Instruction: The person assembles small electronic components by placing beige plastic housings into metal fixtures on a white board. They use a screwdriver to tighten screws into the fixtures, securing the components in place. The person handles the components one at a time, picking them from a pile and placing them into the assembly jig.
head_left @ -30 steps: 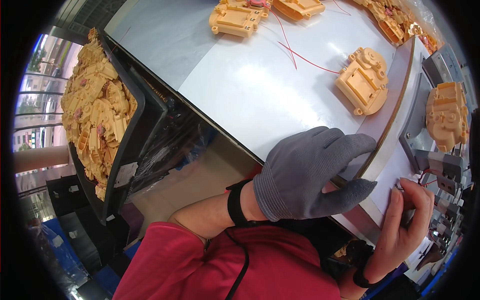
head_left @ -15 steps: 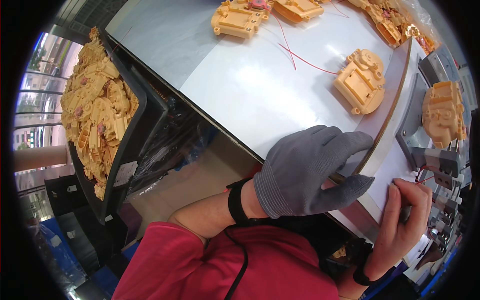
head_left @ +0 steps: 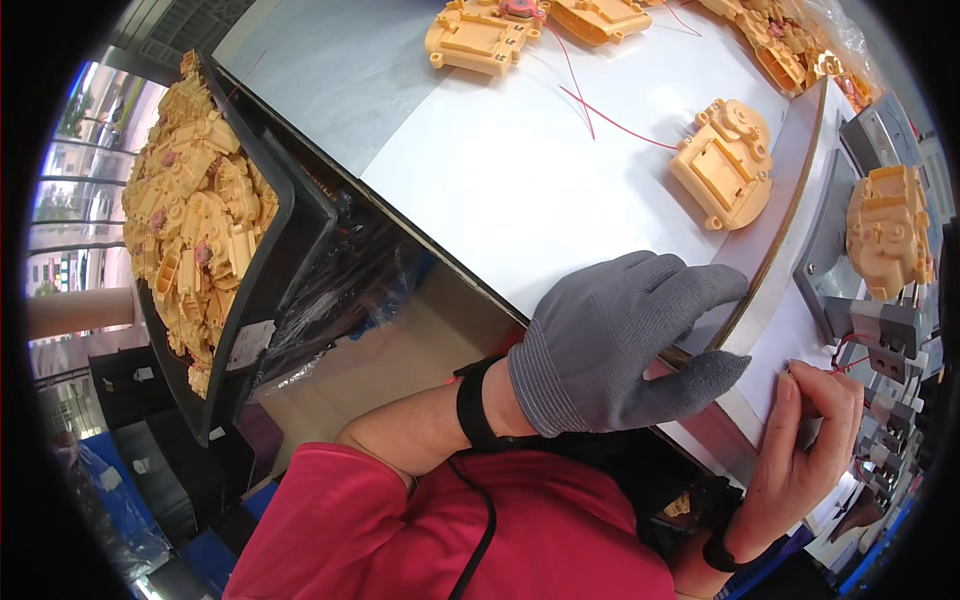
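Note:
My left hand [head_left: 625, 345], in a grey knit glove, rests by the corner of the white table with thumb and fingers spread. Its fingertips reach the upright edge of a low white divider [head_left: 790, 240], and it holds nothing. Beyond the divider, my bare right hand [head_left: 810, 430] has its thumb and forefinger pinched together. A tiny dark tip shows between them, too small to name. Just past those fingers runs a thin red wire [head_left: 850, 362]. Near it, a yellow-orange plastic housing [head_left: 888, 232] sits on a grey metal fixture [head_left: 825, 265].
A similar housing [head_left: 725, 165] with a red wire lies on the white table [head_left: 470, 200]. More housings [head_left: 482, 38] lie at the far side, with a heap [head_left: 775, 45] at far right. A black bin [head_left: 290, 225] piled with yellow parts stands left of the table.
The right fingertips have shifted very slightly, and a small dark tip now shows between them. The left hand stays in place.

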The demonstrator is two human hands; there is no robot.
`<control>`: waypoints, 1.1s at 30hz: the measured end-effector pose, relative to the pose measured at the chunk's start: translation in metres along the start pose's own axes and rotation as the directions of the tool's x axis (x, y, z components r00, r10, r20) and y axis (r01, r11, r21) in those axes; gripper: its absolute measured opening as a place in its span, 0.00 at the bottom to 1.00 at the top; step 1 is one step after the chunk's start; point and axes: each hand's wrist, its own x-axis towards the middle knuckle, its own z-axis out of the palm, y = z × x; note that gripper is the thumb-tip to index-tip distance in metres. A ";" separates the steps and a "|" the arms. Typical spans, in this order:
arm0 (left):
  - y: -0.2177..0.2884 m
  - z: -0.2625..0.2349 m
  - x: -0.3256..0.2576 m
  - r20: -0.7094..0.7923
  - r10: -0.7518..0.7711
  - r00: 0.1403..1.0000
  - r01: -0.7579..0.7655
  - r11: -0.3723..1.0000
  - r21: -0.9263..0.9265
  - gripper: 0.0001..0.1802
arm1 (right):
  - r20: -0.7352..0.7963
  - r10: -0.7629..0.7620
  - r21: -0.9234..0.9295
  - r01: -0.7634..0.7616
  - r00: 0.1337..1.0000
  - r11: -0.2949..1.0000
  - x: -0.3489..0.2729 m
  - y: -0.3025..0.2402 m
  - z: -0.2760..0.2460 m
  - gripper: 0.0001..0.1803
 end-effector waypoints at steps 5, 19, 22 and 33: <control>0.000 -0.001 0.000 0.004 -0.001 1.000 0.001 1.000 0.005 0.26 | -0.003 0.013 0.017 -0.013 1.000 1.000 0.001 -0.001 0.001 0.08; 0.000 0.001 0.000 -0.012 0.004 1.000 -0.003 1.000 0.025 0.25 | 0.031 0.104 -0.005 -0.103 0.994 0.995 0.001 -0.005 -0.004 0.06; 0.001 0.000 0.000 -0.016 0.003 1.000 -0.003 1.000 0.029 0.25 | 0.028 0.106 0.001 -0.106 0.994 0.994 0.001 -0.005 -0.004 0.05; 0.002 0.000 0.000 -0.026 0.013 1.000 -0.012 0.999 0.031 0.24 | 0.010 0.094 0.058 -0.095 0.995 0.994 0.001 -0.003 -0.001 0.05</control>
